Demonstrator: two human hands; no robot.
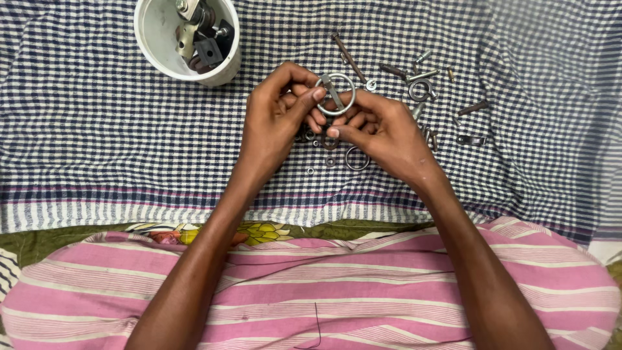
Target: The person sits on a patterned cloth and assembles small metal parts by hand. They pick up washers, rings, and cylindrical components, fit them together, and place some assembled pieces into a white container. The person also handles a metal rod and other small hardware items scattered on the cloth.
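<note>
Two hands on one part, centre of frame: my left hand [275, 116] and right hand [382, 133] both pinch a round silver metal ring with a short flat pin across it [335, 94], held up just above the cloth. Left fingers [310, 97] closed on the ring's left rim w/ thumb near the pin head; right fingers [346, 123] closed on its lower rim. Looks like I'm mid-step working the pin against the ring; next move prob. needs a firm hold on the rim while the pin gets turned or slid, w/o dropping it into the pile below.

Under my hands, a blue-and-white checked cloth [97, 142] spread as the work surface, striped border at its near edge. A scatter of small bolts, washers and rings [414, 84] lies right of centre; a loose steel ring [357, 158] sits just below my right hand. White plastic cup with dark metal bits [188, 39] in upper left. Pink striped fabric [363, 285] covers my lap at bottom. Room itself not in view.
</note>
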